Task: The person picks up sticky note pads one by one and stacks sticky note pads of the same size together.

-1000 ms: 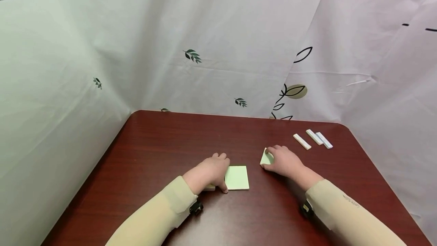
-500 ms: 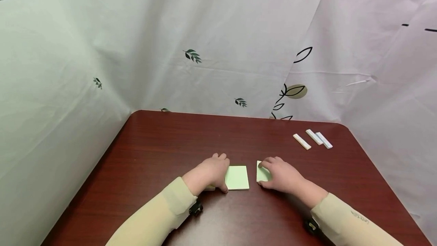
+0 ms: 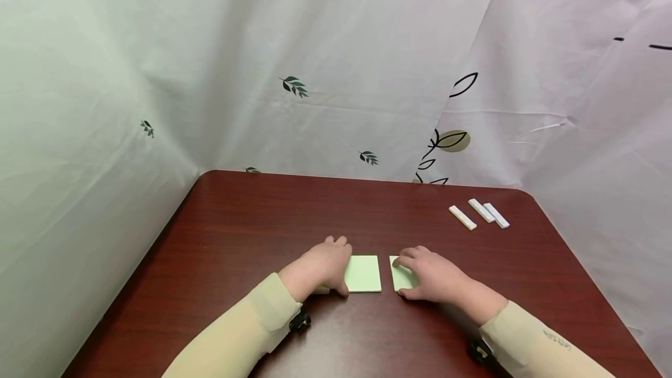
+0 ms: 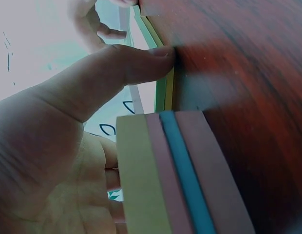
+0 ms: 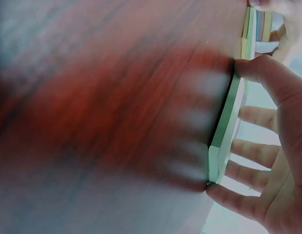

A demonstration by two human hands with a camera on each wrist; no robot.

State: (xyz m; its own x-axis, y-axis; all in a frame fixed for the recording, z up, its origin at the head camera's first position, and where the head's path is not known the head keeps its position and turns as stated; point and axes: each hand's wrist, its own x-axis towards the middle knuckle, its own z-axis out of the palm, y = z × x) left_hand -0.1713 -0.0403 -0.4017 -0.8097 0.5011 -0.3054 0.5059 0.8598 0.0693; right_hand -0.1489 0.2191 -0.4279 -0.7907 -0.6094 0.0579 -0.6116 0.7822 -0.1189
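Observation:
In the head view a light green sticky note pad [image 3: 364,274] lies flat mid-table. My left hand [image 3: 325,264] holds its left side, thumb at the near edge and fingers toward the far one. Under that palm, a thick sticky note stack [image 4: 182,170] shows yellow, pink and blue layers in the left wrist view; the hand mostly covers it from above. My right hand [image 3: 438,276] grips a second light green pad [image 3: 400,277] between thumb and fingers at its opposite edges. Only a narrow gap separates the two green pads. The right wrist view shows this pad's green side [image 5: 226,114] against the table.
Several small whitish bars lie at the back right of the dark red table [image 3: 273,209]: one bar [image 3: 462,217] alone, and a bar [image 3: 481,210] beside a bluish-white bar [image 3: 496,215]. Pale patterned cloth [image 3: 336,74] hangs behind and around the table.
My right hand has brought its green pad nearer to me and leftward, turning it roughly in line with the middle pad. The left hand has stayed in place.

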